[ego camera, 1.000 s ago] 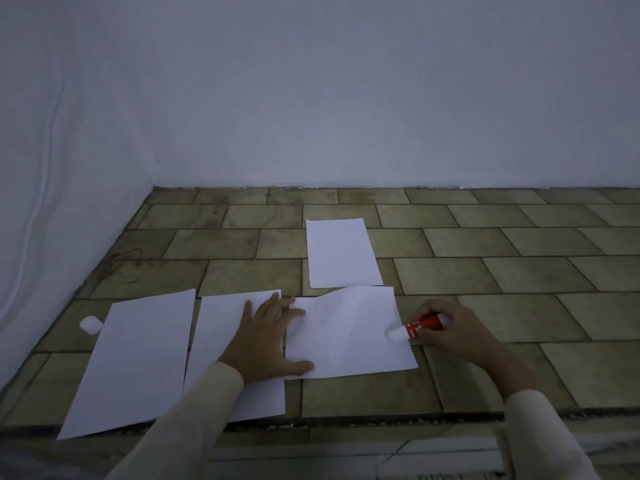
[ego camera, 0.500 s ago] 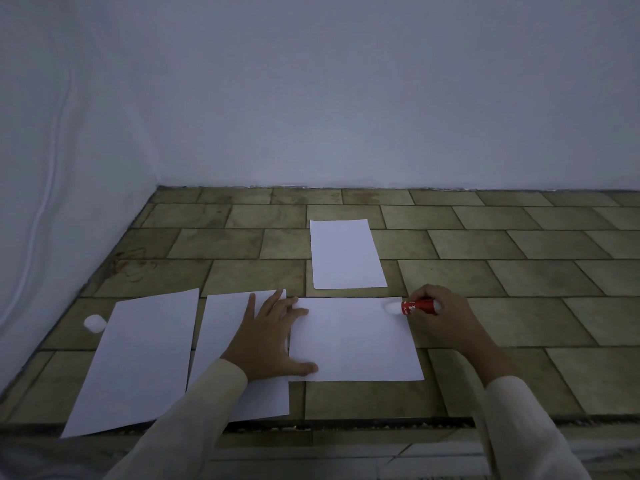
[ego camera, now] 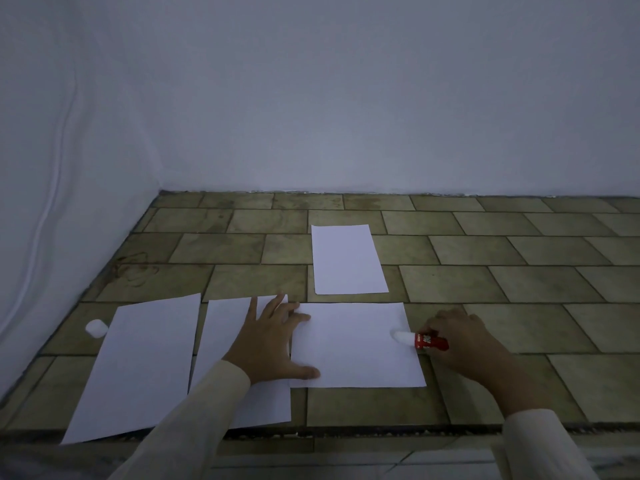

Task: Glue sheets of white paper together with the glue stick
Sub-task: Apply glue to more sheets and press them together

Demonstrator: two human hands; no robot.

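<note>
Nearest the camera, 2 pale sleeves (ego camera: 204, 403) reach forward over a tiled floor (ego camera: 519, 296), past a rough dark edge that runs across the tiles.

The left hand (ego camera: 270, 344) lies flat with its fingers spread. It presses down on the left edge of a sheet of white paper (ego camera: 356, 348), with the thumb along the sheet's near left corner, and its palm covers part of a second sheet (ego camera: 228, 341) just to the left. Whether those 2 sheets overlap under the hand cannot be told.

The right hand (ego camera: 464, 344) is curled around a red glue stick (ego camera: 427, 341), pinching its barrel between thumb and fingers. The stick lies nearly level, pointing left, and its white tip touches the pressed sheet close to the right edge, about halfway up.

Further left lies a third sheet (ego camera: 138, 365), tilted slightly, set apart from the second by a narrow strip of tile. A small white cap (ego camera: 95, 328) sits on the floor just beside that sheet's upper left edge.

Beyond the hands, a fourth, smaller-looking sheet (ego camera: 348, 259) lies alone on the tiles, close to the far edge of the pressed sheet but not touching it.

Behind everything stand plain white walls (ego camera: 346, 98), meeting in a corner at the left.
</note>
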